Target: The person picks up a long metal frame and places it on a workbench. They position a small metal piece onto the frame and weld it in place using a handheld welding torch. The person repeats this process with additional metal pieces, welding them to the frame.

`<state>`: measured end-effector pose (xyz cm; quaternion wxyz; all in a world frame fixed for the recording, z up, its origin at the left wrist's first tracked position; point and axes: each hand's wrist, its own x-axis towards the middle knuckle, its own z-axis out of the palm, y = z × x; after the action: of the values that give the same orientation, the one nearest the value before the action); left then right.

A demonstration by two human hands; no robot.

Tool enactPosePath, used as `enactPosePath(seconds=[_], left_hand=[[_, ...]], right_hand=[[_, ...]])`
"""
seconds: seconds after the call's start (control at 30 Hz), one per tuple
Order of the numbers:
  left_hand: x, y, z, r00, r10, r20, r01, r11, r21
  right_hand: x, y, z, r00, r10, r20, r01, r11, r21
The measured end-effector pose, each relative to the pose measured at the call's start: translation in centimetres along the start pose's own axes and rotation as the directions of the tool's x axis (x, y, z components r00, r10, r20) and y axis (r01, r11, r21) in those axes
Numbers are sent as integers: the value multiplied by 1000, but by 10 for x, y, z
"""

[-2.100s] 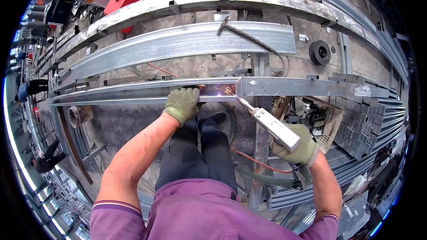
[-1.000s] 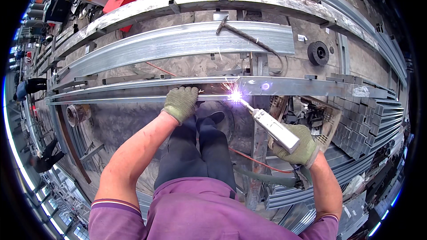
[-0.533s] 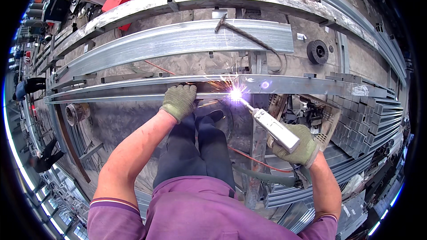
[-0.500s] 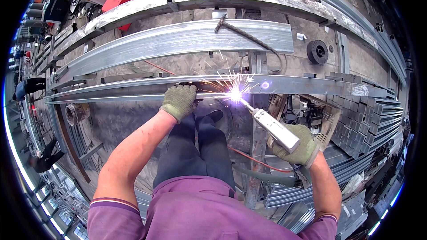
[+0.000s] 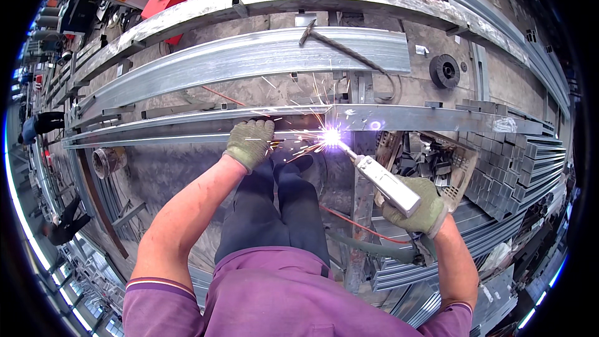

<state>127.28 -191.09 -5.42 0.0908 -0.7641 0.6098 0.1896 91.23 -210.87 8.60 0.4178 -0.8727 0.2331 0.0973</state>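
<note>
- Step in hand: welding a joint on the long steel channel, which lies crosswise in front of the person on a frame of steel rails.
- Right hand, gloved, grip clenched around the welding torch; the torch tip meets the channel at the bright arc, where sparks scatter up and to the left.
- Left hand, gloved, rests palm-down on the channel just left of the arc, fingers curled over its edge, steadying it.
- A hammer lies on the wider channel beyond; a stack of cut steel pieces sits to the right.
- Next move, as a judgement: it calls for a steady torch tip on the seam and the left hand kept clear of the sparks.
</note>
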Motion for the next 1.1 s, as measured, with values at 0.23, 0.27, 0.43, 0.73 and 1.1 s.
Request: enactPosePath(seconds=[0.23, 0.27, 0.43, 0.73, 1.1], left_hand=[[0, 4, -10, 999, -5, 55, 5, 1000, -3], [0, 3, -10, 999, -8, 53, 8, 1000, -3], [0, 2, -7, 997, -19, 70, 19, 1000, -2], [4, 5, -7, 1000, -4, 19, 3, 1000, 20], [5, -2, 8, 994, 0, -106, -22, 978, -209]], right_hand=[[-22, 5, 16, 960, 275, 60, -273, 961, -37], [-25, 3, 18, 959, 279, 46, -280, 960, 12], [-34, -12, 25, 961, 276, -19, -262, 931, 256], [-37, -23, 39, 953, 214, -214, -148, 946, 287], [-28, -16, 151, 852, 410, -327, -188, 821, 539]])
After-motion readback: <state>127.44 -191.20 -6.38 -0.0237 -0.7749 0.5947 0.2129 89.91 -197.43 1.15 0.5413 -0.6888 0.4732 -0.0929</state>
